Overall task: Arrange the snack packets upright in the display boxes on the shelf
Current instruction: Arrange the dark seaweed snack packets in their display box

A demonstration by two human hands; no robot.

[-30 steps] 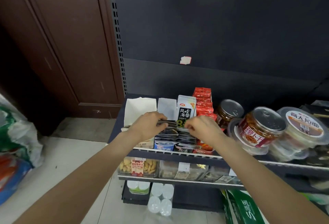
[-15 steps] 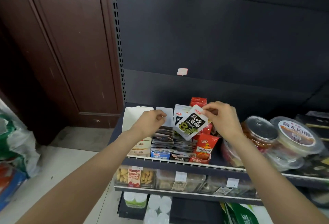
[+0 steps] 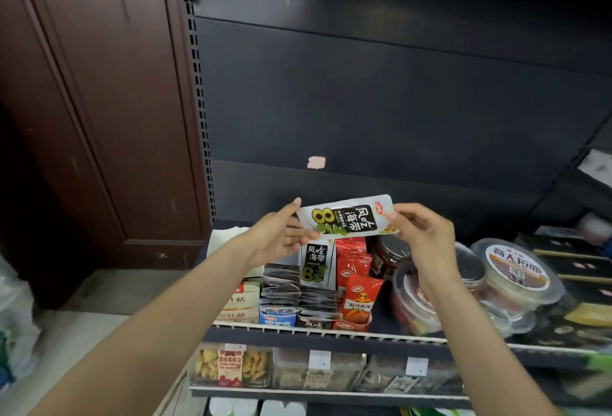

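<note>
Far left of the frame there's a brown wooden door; below it, at the bottom-left edge, a crinkly plastic bag on the floor; then comes the dark shelf with its white wire front rail. The left hand is up mid-frame, grip pinching the left end of a white-and-black seaweed packet; that packet is held sideways in the air, above the display boxes and not touching them. Under it, a white display box holds one seaweed packet standing upright at the back and a row of dark ones slumped flat in front; just right of that, a red display box with red packets, the front one leaning. The right hand has its grip pinched on the packet's right end, thumb on the front face. Further right, clear lidded tubs and a brown jar sit on the same shelf; lower shelf has clear bins with price tags.
</note>
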